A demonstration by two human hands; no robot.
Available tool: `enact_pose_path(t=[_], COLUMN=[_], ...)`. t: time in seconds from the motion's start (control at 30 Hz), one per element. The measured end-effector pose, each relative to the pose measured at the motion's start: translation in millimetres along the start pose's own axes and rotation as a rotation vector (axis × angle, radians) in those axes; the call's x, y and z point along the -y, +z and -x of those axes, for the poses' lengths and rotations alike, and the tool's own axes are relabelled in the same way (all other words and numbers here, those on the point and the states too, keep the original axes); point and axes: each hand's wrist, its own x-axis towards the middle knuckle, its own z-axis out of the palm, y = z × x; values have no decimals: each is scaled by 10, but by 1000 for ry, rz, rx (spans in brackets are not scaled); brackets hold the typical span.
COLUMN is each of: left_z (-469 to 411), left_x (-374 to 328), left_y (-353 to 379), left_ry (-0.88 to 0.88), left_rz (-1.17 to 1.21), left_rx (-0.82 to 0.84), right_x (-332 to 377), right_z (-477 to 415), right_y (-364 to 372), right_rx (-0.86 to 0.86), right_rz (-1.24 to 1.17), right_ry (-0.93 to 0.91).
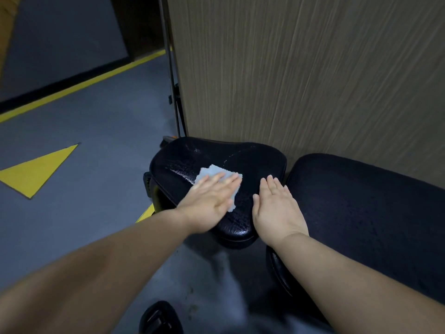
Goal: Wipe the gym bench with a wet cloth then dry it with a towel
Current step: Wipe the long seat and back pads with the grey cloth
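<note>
Here the left grip (209, 198) lies flat, fingers straight, pressing a pale blue nubby cloth (209, 171) onto the middle of the rounded black seat pad (192, 153), glossy and crinkled. Just right, the right grip (277, 208) rests flat-fingered, holding nothing, beside the longer matte pad (361, 201).
</note>
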Motion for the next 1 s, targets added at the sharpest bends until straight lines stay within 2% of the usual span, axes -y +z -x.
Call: enact_pose_path(t=[0.13,0.4,0.6,0.7,1.0], left_z=[-37,-203,-346,-309,-145], left_x=[247,1022,911,748,93], left_y=[-74,-324,-322,-287,-46], left_ry=[36,-370,-530,-505,-240], left_rz=[-5,67,76,79,39], left_rx=[11,-32,-47,-22,40], right_x=[-15,-13,-16,-18,-8], right_z=[-1,-18,-37,-37,34], right_y=[-7,6,29,31,-61], right_rx=[-6,-11,11,13,9], right_rz=[12,17,45,32,-17], right_ry=[-3,-7,-1,0,82])
